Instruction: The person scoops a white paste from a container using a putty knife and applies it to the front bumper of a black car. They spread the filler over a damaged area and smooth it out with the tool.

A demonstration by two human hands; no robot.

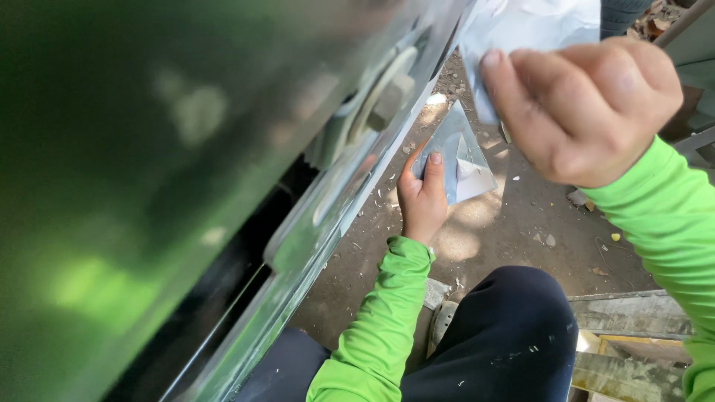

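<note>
Closest to the lens, the right hand (585, 112) is clenched, its grip pinching a crumpled pale cloth (532, 26) between thumb and fingers at the top of the view. Lower and farther off, the left hand (421, 195) holds a folded grey sheet (460, 152), thumb pressed on its face and fingers behind it, right beside the edge of the shiny metal panel (328, 216). That panel runs diagonally across the view, with a round fitting (383, 97) on it that is blurred. Both arms wear bright green sleeves (380, 327). Below them a knee in dark trousers (506, 335) shows, bent over bare dirt ground (521, 223) strewn with small stones and dry leaves. Worn wooden planks (633, 335) lie at the lower right.
</note>
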